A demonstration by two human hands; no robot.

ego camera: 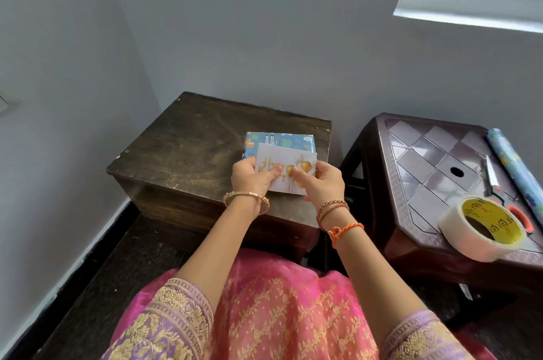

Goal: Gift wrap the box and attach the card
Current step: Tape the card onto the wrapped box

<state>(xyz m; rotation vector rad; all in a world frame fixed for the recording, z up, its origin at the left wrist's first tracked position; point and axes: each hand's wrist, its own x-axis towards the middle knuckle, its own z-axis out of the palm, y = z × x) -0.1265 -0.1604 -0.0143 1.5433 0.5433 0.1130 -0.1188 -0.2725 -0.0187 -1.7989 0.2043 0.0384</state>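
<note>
A box (279, 140), already wrapped in blue patterned paper, sits on a dark wooden table (188, 142), toward its right side. Over the box's near part lies a white card (283, 167) with gold balloons and gold lettering, tilted slightly. Both hands hold the card: the left hand (249, 176) grips its left edge with the thumb on the face, and the right hand (323, 183) pinches its right edge, thumb pressing near a balloon. The wrapping looks done — the step in hand appears to be placing the card. Fixing it will probably call for tape, so one hand must likely keep the card steady while the other reaches right. There, on a brown stool (417, 160), are a tape roll (484, 227), scissors (496, 186) and a paper roll (514, 165).
</note>
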